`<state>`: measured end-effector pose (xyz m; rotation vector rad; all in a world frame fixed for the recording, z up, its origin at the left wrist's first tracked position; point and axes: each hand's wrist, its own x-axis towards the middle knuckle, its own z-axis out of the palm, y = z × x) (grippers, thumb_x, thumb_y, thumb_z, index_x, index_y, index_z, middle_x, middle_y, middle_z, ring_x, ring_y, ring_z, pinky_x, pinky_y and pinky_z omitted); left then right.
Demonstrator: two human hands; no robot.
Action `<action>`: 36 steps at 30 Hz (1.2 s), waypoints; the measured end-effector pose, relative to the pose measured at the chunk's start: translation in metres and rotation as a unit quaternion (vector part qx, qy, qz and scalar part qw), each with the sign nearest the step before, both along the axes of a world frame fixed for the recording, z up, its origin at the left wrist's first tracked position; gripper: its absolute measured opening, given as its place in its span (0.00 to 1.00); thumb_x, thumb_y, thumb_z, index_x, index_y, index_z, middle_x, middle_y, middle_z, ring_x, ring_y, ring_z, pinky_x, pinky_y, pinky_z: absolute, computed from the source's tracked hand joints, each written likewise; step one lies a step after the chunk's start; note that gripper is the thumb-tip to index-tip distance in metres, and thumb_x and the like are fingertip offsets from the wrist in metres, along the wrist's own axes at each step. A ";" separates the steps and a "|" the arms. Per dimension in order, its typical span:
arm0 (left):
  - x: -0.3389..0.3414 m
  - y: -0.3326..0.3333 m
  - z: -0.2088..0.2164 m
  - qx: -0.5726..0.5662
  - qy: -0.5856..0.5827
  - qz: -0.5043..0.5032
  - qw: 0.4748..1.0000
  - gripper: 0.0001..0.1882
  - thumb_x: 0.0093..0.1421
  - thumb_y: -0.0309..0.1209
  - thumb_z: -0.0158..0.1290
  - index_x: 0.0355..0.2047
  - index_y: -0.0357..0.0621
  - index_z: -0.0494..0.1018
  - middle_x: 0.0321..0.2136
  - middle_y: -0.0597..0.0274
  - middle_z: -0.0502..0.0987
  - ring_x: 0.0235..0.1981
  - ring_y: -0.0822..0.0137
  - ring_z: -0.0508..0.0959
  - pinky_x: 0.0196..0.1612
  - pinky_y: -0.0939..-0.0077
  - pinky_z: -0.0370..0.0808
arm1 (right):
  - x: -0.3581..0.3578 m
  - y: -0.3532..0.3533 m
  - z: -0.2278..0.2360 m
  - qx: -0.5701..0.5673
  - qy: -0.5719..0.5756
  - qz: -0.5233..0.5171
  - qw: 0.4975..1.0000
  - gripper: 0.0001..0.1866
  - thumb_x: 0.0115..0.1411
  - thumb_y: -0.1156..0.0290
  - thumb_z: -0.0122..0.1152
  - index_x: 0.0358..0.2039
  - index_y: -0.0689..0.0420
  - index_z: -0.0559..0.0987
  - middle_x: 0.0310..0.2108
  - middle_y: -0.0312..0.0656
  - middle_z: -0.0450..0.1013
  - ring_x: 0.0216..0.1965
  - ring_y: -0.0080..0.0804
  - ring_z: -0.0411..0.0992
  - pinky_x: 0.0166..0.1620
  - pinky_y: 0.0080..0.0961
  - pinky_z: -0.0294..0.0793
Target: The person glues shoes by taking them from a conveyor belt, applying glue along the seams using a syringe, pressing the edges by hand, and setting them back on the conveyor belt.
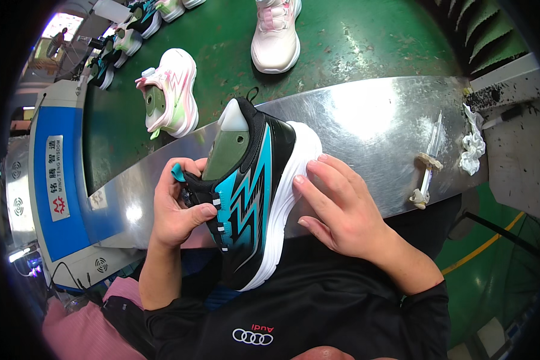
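Note:
A black and turquoise sneaker [249,198] with a thick white sole is held up over the near edge of a metal ledge, its heel away from me and its toe toward my body. Inside its opening sits a green shoe last [228,150] with a pale top. My left hand [183,204] grips the sneaker at the tongue and laces, thumb across the lace side. Against the white sole rest the fingertips of my right hand [342,204]; its fingers are spread and do not wrap around the shoe.
A pink and white sneaker [183,90] and a pale pink one [275,42] stand on the green belt [222,36]. More shoes line up at far left. On the metal ledge [366,120] lie a syringe-like tool [431,150] and crumpled white tissue [473,141]. A blue-and-white machine panel [66,234] stands left.

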<state>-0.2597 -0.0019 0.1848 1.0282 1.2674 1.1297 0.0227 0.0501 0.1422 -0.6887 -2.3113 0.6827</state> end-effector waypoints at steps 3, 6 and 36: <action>0.000 0.000 0.000 -0.002 -0.003 0.005 1.000 0.32 0.42 0.26 0.66 0.43 0.38 0.60 0.47 0.49 0.69 0.43 0.69 0.72 0.48 0.76 0.70 | -0.003 0.000 0.000 0.006 -0.003 -0.003 1.000 0.33 0.43 0.69 0.67 0.52 0.60 0.71 0.53 0.50 0.60 0.54 0.53 0.62 0.55 0.41 0.64; -0.002 0.001 -0.001 0.000 -0.011 0.015 1.000 0.32 0.41 0.27 0.67 0.43 0.38 0.60 0.46 0.50 0.69 0.42 0.70 0.72 0.46 0.77 0.70 | -0.008 0.001 0.000 0.010 0.007 -0.009 1.000 0.32 0.43 0.69 0.66 0.52 0.59 0.71 0.52 0.49 0.61 0.53 0.51 0.62 0.53 0.40 0.65; -0.003 -0.002 -0.004 0.018 -0.018 0.022 0.999 0.27 0.42 0.27 0.67 0.36 0.39 0.60 0.43 0.48 0.69 0.41 0.67 0.71 0.46 0.75 0.69 | -0.019 0.015 -0.004 0.032 0.043 -0.007 0.999 0.29 0.40 0.79 0.61 0.48 0.53 0.75 0.48 0.45 0.63 0.49 0.48 0.63 0.51 0.37 0.68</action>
